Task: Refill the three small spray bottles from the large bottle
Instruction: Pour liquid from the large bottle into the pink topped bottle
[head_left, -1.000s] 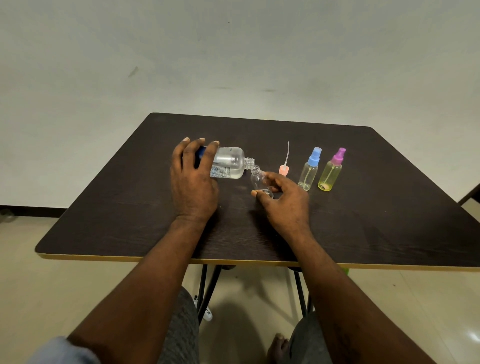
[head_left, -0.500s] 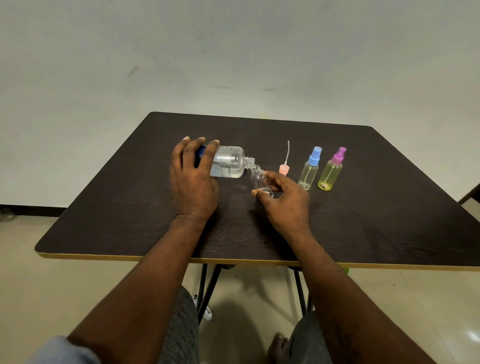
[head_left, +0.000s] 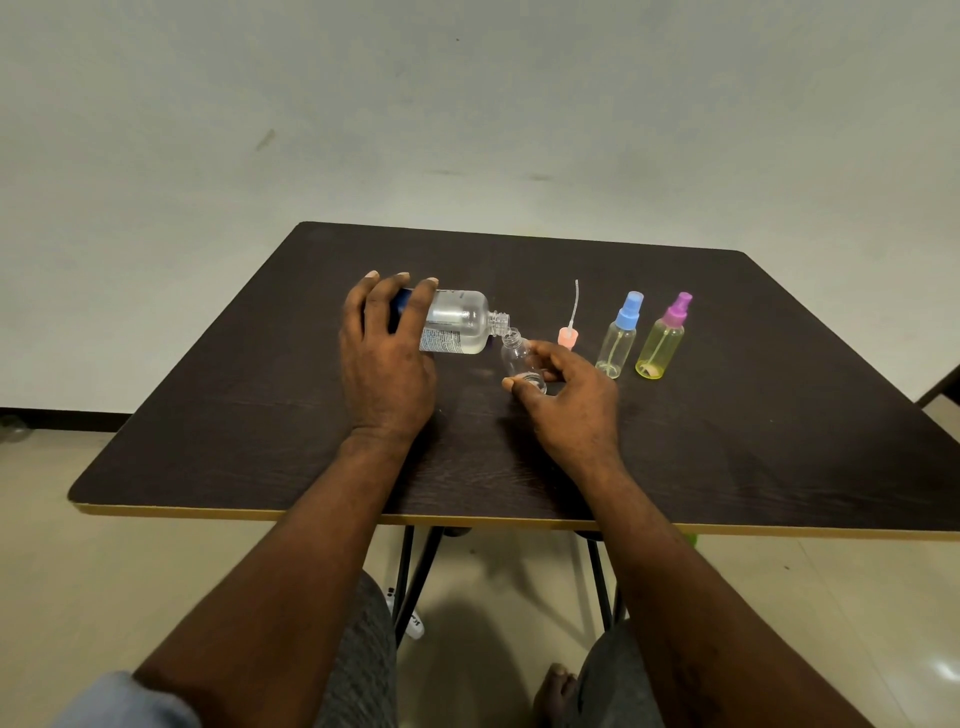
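large bottle (head_left: 460, 327) is tipped close to horizontal over the dark surface (head_left: 260, 415), neck to the right, clear liquid pooled along its lower side. its open mouth sits at the mouth of a small uncapped bottle (head_left: 519, 358); contact between the two cannot be confirmed. left hand (head_left: 387, 364) is clamped over the base end of the large bottle, fingers curled across it. right hand (head_left: 571, 400) pinches the small uncapped bottle near its base between thumb and fingers; that bottle leans slightly left. pink spray head (head_left: 568, 336) stands just right of it, dip tube pointing up. further right, blue-capped spray bottle (head_left: 618, 338) and purple-capped spray bottle (head_left: 662, 345) stand upright, side by side.
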